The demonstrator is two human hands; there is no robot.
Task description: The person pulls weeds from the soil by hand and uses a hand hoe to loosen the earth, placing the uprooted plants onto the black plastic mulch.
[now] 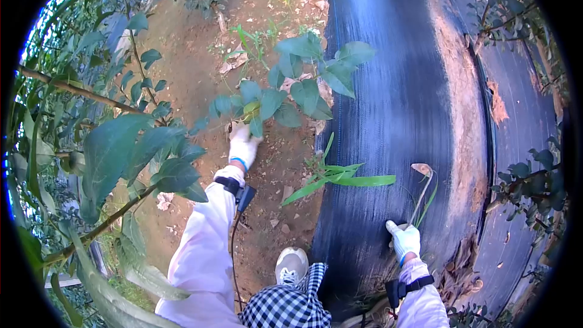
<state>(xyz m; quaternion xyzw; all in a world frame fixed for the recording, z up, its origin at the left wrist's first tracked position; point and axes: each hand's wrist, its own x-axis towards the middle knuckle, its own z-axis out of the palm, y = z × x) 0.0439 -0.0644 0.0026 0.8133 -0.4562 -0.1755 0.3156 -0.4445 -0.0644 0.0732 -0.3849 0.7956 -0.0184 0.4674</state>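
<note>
My left hand (244, 144), in a white glove, reaches out over the bare soil. Its fingers look curled in at the edge of a leafy branch (291, 88), and leaves partly cover the fingertips. Whatever they hold, if anything, is hidden. Low on the right, my right hand (405, 241), also gloved, is closed around a small weeding hoe with a thin curved neck and a brownish triangular blade (421, 169). The blade points away from me above the black ground cover. A long green grass blade (430, 203) shows beside the neck. The grip itself is covered by the hand.
Black ground cover (388, 103) runs lengthwise on the right, with a grass tuft (340, 177) at its left edge. Large-leaved branches (115, 146) crowd close on the left. My shoe (292, 265) stands at the soil's edge. Dry leaves (461, 261) lie at the lower right.
</note>
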